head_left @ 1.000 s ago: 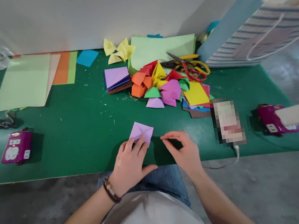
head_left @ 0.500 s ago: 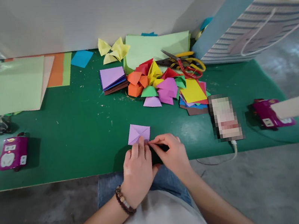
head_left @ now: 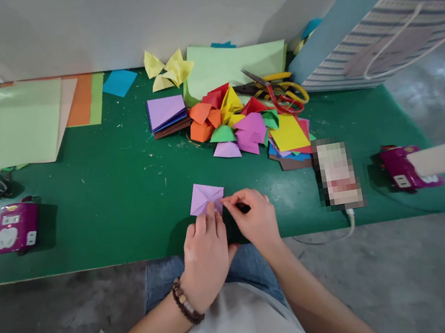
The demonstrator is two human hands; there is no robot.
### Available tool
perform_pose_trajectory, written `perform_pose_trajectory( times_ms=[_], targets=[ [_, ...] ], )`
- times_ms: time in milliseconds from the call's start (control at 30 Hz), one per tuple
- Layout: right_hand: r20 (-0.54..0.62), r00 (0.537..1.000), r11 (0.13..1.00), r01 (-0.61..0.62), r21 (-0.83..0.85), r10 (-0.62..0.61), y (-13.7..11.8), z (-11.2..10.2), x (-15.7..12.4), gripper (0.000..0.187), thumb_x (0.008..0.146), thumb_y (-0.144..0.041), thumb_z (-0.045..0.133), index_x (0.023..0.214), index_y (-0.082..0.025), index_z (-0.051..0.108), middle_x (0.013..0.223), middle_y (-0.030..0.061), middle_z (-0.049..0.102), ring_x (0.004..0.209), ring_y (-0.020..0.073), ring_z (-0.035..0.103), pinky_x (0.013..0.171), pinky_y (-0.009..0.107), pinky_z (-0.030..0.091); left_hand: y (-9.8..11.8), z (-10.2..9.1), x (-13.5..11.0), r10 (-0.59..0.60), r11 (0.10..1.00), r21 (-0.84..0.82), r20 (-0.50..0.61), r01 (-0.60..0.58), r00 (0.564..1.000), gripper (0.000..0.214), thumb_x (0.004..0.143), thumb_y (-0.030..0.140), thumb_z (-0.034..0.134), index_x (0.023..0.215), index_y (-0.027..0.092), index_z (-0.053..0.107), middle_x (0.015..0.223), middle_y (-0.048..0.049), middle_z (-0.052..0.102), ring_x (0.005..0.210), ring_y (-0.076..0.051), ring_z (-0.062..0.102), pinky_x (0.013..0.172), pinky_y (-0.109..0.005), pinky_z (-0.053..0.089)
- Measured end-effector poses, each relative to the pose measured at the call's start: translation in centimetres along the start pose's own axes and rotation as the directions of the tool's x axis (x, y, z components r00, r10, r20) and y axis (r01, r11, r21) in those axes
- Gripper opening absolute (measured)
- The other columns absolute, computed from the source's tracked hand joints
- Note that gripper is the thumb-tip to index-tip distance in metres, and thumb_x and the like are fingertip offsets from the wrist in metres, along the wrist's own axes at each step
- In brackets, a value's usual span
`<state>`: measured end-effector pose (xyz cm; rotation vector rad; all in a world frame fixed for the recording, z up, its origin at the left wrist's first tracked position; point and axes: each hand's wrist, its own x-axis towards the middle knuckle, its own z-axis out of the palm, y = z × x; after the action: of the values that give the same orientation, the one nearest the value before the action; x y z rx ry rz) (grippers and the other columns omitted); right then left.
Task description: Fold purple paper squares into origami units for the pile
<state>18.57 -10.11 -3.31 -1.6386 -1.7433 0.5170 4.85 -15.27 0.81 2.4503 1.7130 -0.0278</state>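
"Watching the left hand (head_left: 207, 267)?"

"Yes. Its fingers are pressed together, with the tips resting on the near edge of a lilac paper square (head_left: 202, 198)."

"And the right hand (head_left: 254, 220)?"

"Curled, with the thumb and forefinger pinching the square's lower right edge. The two hands are almost touching."

"Where's the paper lying?"

"Flat on the green mat (head_left: 100, 219), close to its front edge and just above the person's knees. A wooden bead bracelet (head_left: 185, 302) sits on the left wrist."

"What's that heap ahead of them?"

"A pile of folded coloured paper pieces (head_left: 224, 126). Beside it there's a stack of lilac squares (head_left: 167, 113) on the left and a stack of mixed-colour squares (head_left: 288, 139) on the right."

"Are those scissors?"

"Yes, a pair of scissors (head_left: 278, 93) with red and yellow handles lying on a pale green sheet (head_left: 232, 66). Purple power strips (head_left: 15, 227) sit toward the left end of the mat. A pixelated oblong object (head_left: 338, 176) lies to the right, too blurred to identify."
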Motion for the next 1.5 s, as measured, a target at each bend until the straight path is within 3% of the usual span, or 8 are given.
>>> perform_pose_trajectory(
  times_ms=[567,800,900,1000,1200,1500],
  targets=[
    [-0.055,0.998,0.997,-0.006,-0.08,0.002,0.7,0.0,2.8,0.017,0.084,-0.032,0.062,0.072,-0.023,0.053,0.079,0.0022,0.074,0.074,0.0221,0.063,0.076,0.038,0.039,-0.1,-0.2,0.0,0.0,1.0,-0.008,0.014,0.0,1.0,0.063,0.086,0.049,0.058,0.134,0.01,0.049,0.148,-0.0138,0.04,0.115,-0.026,0.048,0.085,-0.036,0.046],
    [0.068,0.997,0.995,0.022,0.092,-0.028,0.5,-0.5,3.4,0.016,0.083,-0.031,0.061,0.073,-0.024,0.053,0.08,0.0025,0.074,0.072,0.0211,0.064,0.072,0.037,0.045,-0.2,-0.1,-0.1,0.011,0.999,-0.041,0.011,-0.011,1.0,0.057,0.085,0.048,0.06,0.129,0.011,0.054,0.148,-0.0141,0.04,0.115,-0.026,0.048,0.085,-0.038,0.047],
    [0.092,0.995,0.997,0.036,0.063,-0.042,0.8,-0.4,3.7,0.016,0.084,-0.029,0.06,0.071,-0.023,0.053,0.078,0.0016,0.074,0.07,0.0205,0.063,0.07,0.036,0.045,-0.4,-0.1,-0.1,0.008,0.999,-0.049,0.008,-0.008,1.0,0.06,0.085,0.048,0.059,0.132,0.011,0.051,0.148,-0.014,0.039,0.116,-0.026,0.048,0.086,-0.037,0.046],
    [0.057,0.99,0.992,0.129,-0.009,-0.128,1.2,-0.6,4.4,0.011,0.085,-0.027,0.059,0.075,-0.023,0.058,0.077,0.002,0.071,0.069,0.0199,0.059,0.068,0.035,0.045,-0.8,-0.1,-0.1,0.02,0.997,-0.071,0.007,-0.02,1.0,0.058,0.086,0.047,0.059,0.132,0.013,0.05,0.148,-0.013,0.04,0.117,-0.026,0.048,0.088,-0.037,0.046],
    [0.197,0.898,0.9,0.42,-0.117,-0.393,2.2,-0.9,5.4,0.015,0.091,-0.028,0.054,0.086,-0.022,0.067,0.086,0.0064,0.064,0.08,0.0208,0.059,0.072,0.034,0.047,-1.5,-0.4,0.0,0.045,0.991,-0.127,0.001,-0.045,0.999,0.055,0.087,0.044,0.059,0.132,0.014,0.049,0.146,-0.0107,0.043,0.117,-0.025,0.046,0.091,-0.038,0.045],
    [0.339,0.79,0.792,0.586,-0.173,-0.511,3.1,-1.1,6.2,0.025,0.094,-0.029,0.049,0.082,-0.023,0.069,0.081,0.006,0.067,0.078,0.0207,0.059,0.072,0.035,0.047,-1.7,-0.2,-0.1,0.053,0.989,-0.137,-0.007,-0.054,0.999,0.054,0.087,0.044,0.058,0.131,0.015,0.049,0.147,-0.0099,0.041,0.115,-0.025,0.046,0.092,-0.038,0.044]
  ],
)
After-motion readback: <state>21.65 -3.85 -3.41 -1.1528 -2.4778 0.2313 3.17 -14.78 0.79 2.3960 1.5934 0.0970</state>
